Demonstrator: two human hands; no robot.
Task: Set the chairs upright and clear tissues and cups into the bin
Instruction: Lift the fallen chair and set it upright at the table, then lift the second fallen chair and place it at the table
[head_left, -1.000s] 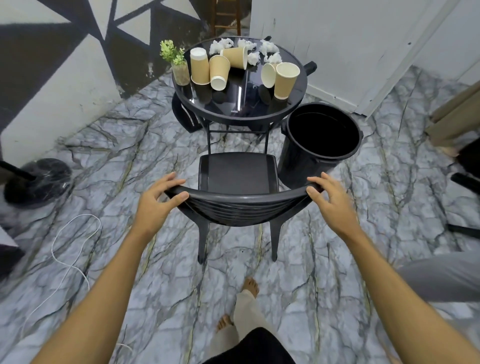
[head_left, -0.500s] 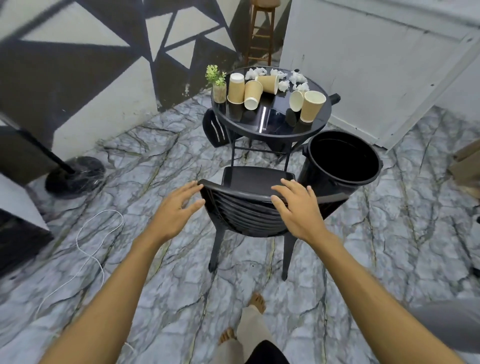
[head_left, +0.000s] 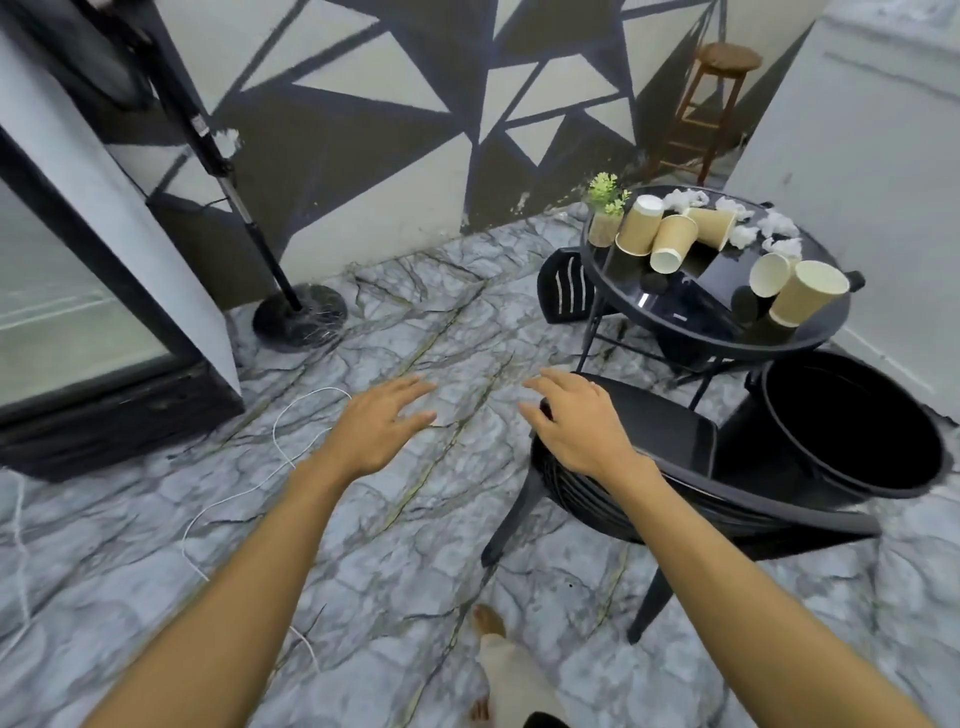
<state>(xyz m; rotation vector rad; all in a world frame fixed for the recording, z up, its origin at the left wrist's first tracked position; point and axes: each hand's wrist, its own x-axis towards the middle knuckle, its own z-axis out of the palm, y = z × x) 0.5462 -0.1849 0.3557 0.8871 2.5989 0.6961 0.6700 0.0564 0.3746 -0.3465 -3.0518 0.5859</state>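
Both forearms are showing bare to the near edge, with no sleeves, watch or rings on the left hand (head_left: 382, 423) or the right hand (head_left: 576, 423). A light beige trouser leg (head_left: 511, 675) is covering the lower leg, and the foot (head_left: 489, 621) is going bare on the floor.

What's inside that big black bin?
The bin looks empty as far as can be seen: only dark walls show inside. Its very bottom is too dark to tell. The paper cups and tissues are on the table.
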